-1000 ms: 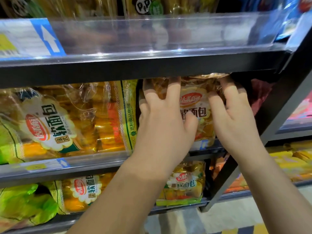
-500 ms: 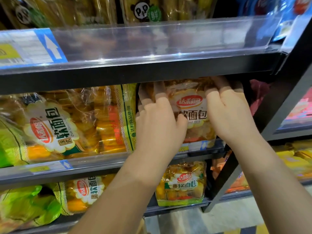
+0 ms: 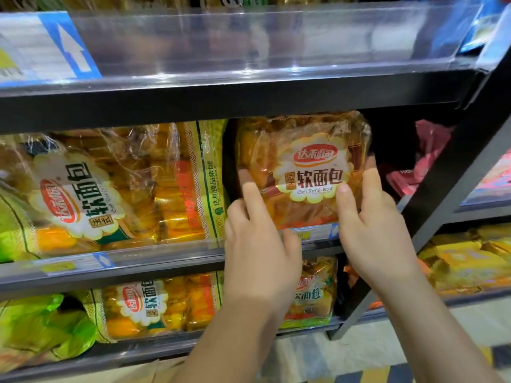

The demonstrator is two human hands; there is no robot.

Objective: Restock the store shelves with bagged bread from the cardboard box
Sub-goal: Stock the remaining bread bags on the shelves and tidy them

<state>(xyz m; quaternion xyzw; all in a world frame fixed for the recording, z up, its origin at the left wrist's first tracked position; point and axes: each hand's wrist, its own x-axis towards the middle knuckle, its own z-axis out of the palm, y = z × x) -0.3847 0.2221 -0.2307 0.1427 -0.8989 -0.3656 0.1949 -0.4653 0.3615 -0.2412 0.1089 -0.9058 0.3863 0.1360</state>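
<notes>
Both hands have slid down off the clear orange plastic bag of soft bread [image 3: 301, 167], now upright on the middle shelf [image 3: 166, 258]. Left hand [image 3: 260, 244] and right hand [image 3: 370, 225] rest spread-fingered against it, not pinching. Cardboard box [image 3: 143, 369] maybe below, so probably more left.

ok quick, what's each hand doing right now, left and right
Left hand: open, index fingertip touching the front of the upright bread bag, not gripping.
Right hand: open, fingertips resting on the same bag's right edge, not gripping.
</notes>
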